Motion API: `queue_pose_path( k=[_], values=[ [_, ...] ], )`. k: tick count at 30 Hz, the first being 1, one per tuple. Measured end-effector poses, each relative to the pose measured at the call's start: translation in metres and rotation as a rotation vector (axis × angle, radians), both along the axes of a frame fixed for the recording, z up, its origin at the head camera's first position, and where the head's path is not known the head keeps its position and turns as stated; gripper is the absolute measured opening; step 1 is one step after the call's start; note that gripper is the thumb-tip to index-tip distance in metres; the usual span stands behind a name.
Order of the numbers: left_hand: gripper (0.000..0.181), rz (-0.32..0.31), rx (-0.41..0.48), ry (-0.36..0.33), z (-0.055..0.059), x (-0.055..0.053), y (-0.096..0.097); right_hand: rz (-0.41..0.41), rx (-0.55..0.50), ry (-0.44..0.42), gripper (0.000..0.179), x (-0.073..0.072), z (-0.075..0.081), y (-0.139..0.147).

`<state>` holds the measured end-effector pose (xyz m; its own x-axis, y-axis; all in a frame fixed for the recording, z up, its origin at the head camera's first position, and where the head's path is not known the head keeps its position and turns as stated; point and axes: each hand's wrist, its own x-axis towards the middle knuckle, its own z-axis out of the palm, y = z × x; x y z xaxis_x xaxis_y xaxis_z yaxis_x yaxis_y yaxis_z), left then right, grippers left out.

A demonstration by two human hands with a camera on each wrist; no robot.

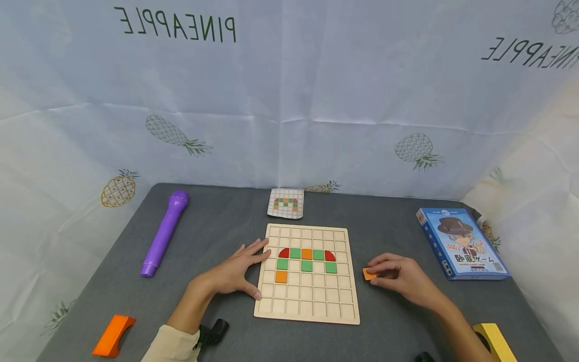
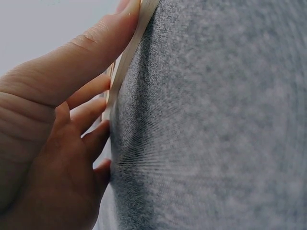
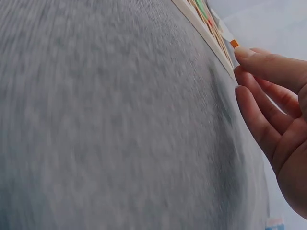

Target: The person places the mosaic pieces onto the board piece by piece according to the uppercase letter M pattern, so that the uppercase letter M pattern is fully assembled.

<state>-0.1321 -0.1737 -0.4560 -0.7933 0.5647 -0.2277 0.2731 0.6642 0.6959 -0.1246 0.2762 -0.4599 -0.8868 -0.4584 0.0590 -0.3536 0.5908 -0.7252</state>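
Observation:
A wooden grid board (image 1: 306, 306) lies flat in the middle of the table. On it are several green square tiles (image 1: 306, 266), two orange squares and two red rounded tiles (image 1: 329, 256). My left hand (image 1: 235, 271) rests against the board's left edge, thumb and fingers spread; the left wrist view shows the thumb (image 2: 91, 52) at the board's rim. To the right of the board, my right hand (image 1: 402, 279) pinches an orange square tile (image 1: 368, 274) between thumb and fingers. In the right wrist view only a small orange corner of the tile (image 3: 234, 43) shows past the thumb.
Behind the board lies a pattern card (image 1: 286, 203) with a coloured grid. A purple microphone-shaped object (image 1: 164, 236) is at left, an orange arched block (image 1: 113, 336) at front left. A blue game box (image 1: 466, 244) and a yellow block (image 1: 495, 342) are at right.

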Motion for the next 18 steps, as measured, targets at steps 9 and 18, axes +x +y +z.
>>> queue_pose_path(
  k=[9, 18],
  values=[
    [0.110, 0.003, 0.002, -0.003, 0.000, -0.001, 0.000, 0.056, -0.022, -0.015, 0.018, -0.006, -0.003, -0.024],
    [0.110, 0.003, -0.001, -0.007, 0.001, 0.000, 0.001, 0.096, -0.078, -0.048, 0.022, -0.004, -0.001, -0.048]
  ],
)
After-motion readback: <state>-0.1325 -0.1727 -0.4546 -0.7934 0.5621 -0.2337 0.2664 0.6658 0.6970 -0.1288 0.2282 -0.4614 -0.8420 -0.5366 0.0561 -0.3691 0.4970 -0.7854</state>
